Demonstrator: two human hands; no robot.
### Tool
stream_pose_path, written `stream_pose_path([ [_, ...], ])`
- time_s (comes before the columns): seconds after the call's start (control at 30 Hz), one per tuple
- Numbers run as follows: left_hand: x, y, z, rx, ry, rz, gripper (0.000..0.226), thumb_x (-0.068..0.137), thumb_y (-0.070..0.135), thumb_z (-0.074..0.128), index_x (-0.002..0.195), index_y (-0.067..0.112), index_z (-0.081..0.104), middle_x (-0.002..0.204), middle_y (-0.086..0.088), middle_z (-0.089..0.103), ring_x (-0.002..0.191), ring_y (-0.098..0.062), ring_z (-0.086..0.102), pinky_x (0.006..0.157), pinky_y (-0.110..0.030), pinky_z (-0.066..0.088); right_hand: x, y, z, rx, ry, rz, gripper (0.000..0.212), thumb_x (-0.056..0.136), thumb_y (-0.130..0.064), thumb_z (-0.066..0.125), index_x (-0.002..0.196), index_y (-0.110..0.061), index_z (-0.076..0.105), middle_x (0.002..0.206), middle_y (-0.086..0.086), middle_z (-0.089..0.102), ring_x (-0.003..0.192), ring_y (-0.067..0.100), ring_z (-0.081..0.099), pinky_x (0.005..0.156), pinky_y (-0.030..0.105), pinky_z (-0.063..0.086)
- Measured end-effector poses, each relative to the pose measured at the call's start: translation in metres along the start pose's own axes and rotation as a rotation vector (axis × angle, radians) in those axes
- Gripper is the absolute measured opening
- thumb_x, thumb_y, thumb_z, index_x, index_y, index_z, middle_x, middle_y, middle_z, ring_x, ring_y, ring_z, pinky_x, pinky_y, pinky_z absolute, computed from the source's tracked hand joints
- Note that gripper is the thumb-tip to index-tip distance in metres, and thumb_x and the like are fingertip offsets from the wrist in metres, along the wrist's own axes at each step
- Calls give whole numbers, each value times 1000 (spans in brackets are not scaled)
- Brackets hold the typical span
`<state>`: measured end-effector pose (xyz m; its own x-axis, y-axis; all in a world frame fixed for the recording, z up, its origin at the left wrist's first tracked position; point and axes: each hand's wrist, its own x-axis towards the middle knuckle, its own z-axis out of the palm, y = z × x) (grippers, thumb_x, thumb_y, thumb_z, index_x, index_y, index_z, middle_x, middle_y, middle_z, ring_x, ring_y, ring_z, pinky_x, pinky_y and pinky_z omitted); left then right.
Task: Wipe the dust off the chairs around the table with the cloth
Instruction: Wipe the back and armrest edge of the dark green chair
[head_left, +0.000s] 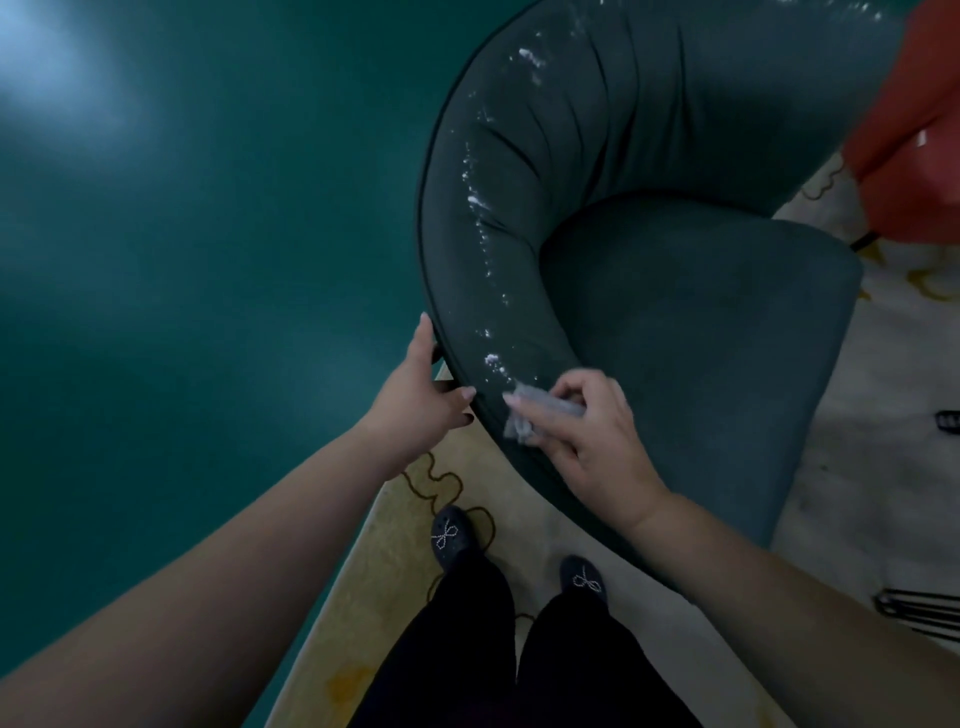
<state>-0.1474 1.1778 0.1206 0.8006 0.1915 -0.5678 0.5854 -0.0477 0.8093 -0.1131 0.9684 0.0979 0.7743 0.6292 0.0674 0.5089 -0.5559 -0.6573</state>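
At centre frame: dark green upholstered chair (675, 312), curved padded backrest, seen from above. White dust (480, 223) scattered in a line along the top of the backrest, from the far upper edge down to just beside the cloth. Small grey cloth (540, 413) bunched and pressed against the near end of the backrest rim. Right hand (582, 441) curled round the cloth, fingers pinching it against the upholstery. Left hand (421, 389) gripping the outer edge of the backrest, thumb on the top rim, fingers wrapped behind and partly hidden. Both hands close together, not touching. Below: dark trousers and two dark shoes (452, 535) with bow trim, standing on a pale rug (374, 597) with looping outlines. Teal floor (182, 260) to the left of the rug. Red-orange chair (909, 130) at the upper right edge, partly cut off.
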Motion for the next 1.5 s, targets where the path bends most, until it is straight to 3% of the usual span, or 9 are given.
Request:
stream_pose_path([
  [0.17, 2, -1, -2, -28, -4, -5, 87, 92, 1, 56, 147, 51, 11, 136, 17, 43, 106, -18, 64, 82, -40, 59, 37, -9, 6, -16, 32, 21, 47, 84, -17, 69, 125, -40, 61, 109, 6, 45, 101, 25, 42, 88, 47, 44],
  [0.27, 2, -1, -1, -80, 5, -3, 88, 93, -1, 54, 146, 52, 9, 128, 21, 42, 97, -6, 66, 80, -35, 59, 2, 0, 2, -2, 8, -16, 51, 84, -19, 68, 125, -46, 58, 110, -1, 41, 102, 18, 38, 88, 44, 45],
  [0.4, 2, -1, 2, -168, 41, -19, 81, 95, 1, 52, 148, 49, 15, 135, 15, 43, 112, -16, 59, 74, -30, 59, 14, 0, 4, 2, 11, -40, 44, 85, -22, 66, 123, -44, 60, 109, 0, 43, 100, 20, 40, 86, 43, 46],
  [0.57, 8, 2, -2, -222, 81, -28, 71, 98, 2, 46, 145, 50, 24, 135, 10, 50, 108, -11, 61, 71, -30, 58, 59, -8, 12, -27, 31, -90, 38, 87, -27, 59, 123, -38, 62, 110, 6, 46, 100, 26, 42, 85, 46, 46],
  [0.73, 18, 10, -10, -136, 115, -32, 67, 100, 14, 47, 146, 53, 19, 141, 8, 48, 121, -20, 55, 89, -52, 53, 24, -1, 9, 20, -17, -163, 37, 91, -27, 55, 125, -42, 59, 113, 0, 43, 102, 24, 40, 80, 46, 47],
  [0.9, 33, 17, -16, -132, 162, -43, 71, 99, 11, 48, 146, 54, 17, 141, 6, 49, 118, -19, 56, 93, -50, 52, 77, -8, 13, -8, 6, -166, 40, 86, -12, 67, 121, -33, 66, 108, 10, 51, 97, 30, 45, 79, 49, 47],
  [1.0, 40, 21, -21, -158, 149, -55, 68, 100, 11, 46, 145, 55, 19, 138, 5, 52, 120, -19, 55, 97, -50, 49, 67, -1, 12, 1, -8, -197, 40, 90, -18, 58, 124, -38, 62, 112, 3, 46, 100, 26, 43, 80, 47, 46],
  [1.3, 43, 27, -20, -257, 160, -96, 66, 101, 8, 42, 144, 55, 24, 133, 2, 56, 108, -20, 63, 80, -48, 58, 102, -6, 14, 0, 3, -196, 38, 86, -19, 63, 121, -35, 66, 107, 8, 51, 97, 31, 47, 79, 49, 47],
  [1.5, 44, 26, -23, -268, 149, -72, 59, 103, 12, 39, 144, 52, 27, 122, 9, 64, 107, -15, 64, 74, -42, 59, 68, 3, 10, 42, -35, -254, 37, 91, -22, 55, 124, -38, 62, 111, -1, 43, 100, 27, 44, 81, 47, 46],
])
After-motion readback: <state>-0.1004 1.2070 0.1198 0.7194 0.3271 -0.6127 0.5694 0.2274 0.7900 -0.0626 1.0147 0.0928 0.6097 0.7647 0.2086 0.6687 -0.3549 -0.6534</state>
